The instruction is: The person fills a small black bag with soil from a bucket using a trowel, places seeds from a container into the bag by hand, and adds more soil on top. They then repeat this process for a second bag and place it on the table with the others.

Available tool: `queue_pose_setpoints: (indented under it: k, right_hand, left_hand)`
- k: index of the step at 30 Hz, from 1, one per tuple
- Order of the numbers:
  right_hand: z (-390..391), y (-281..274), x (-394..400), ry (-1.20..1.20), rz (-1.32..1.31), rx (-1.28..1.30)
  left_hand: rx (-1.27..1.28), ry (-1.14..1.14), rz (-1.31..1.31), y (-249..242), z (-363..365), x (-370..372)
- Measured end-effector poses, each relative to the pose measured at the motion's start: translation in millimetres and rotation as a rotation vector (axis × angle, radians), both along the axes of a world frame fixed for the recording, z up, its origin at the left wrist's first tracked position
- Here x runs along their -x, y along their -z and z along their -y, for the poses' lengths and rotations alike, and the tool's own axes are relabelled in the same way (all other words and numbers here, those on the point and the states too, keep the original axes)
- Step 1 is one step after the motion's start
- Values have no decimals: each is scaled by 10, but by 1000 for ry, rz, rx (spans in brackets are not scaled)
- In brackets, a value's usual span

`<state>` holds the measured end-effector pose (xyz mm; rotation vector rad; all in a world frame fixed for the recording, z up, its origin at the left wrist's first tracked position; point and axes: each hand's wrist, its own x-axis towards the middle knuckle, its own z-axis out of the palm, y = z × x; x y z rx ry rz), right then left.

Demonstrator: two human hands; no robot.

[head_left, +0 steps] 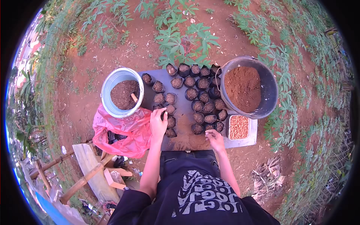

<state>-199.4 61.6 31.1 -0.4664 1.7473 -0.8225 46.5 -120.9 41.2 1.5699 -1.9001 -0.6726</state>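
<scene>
My left hand (159, 122) is over the left group of small black planting bags, its fingers bent together at the edge of a soil-filled planting bag (171, 109). Whatever lies between those fingertips is hidden. My right hand (215, 139) is just in front of the right group, beside a planting bag (198, 129) at the near end. Its fingers are curled and pinched, and I cannot make out what they hold. A white tray of tan seeds (239, 127) sits to the right of that hand.
A pale blue bucket (106, 92) of dark soil with a wooden handle sticking out stands left. A dark bucket (270, 90) of reddish soil stands right. A pink plastic bag (127, 138) lies beside the table (183, 144). Leafy plants (187, 41) grow beyond.
</scene>
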Motion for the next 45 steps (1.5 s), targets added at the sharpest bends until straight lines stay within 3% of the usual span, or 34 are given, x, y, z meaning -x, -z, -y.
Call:
queue_pose_setpoints:
  k: [9, 11, 19, 22, 27, 32, 39, 45]
  right_hand:
    - [801, -238, -124, -147, -379, 116]
    - [1111, -374, -157, -195, -514, 149]
    - [2190, -214, 15, -197, -691, 289]
    - [2389, -102, 85, -241, -591, 199]
    - [2309, 112, 60, -501, -732, 106]
    - [2207, 83, 6, -427, -624, 57]
    - [2138, 111, 42, -354, -663, 81]
    - [2065, 146, 13, -337, -822, 96]
  left_hand:
    - [-182, 11, -233, -42, 319, 37]
    - [-74, 74, -217, -82, 584, 195]
    - [-51, 205, 66, 50, 1310, 1003]
    - [-58, 225, 187, 186, 1392, 1210]
    - [-143, 244, 277, 384, 1345, 1214]
    - [-122, 264, 192, 417, 1206, 1099]
    - [-70, 236, 99, 387, 1198, 1074]
    - [83, 333, 299, 345, 1169, 1146]
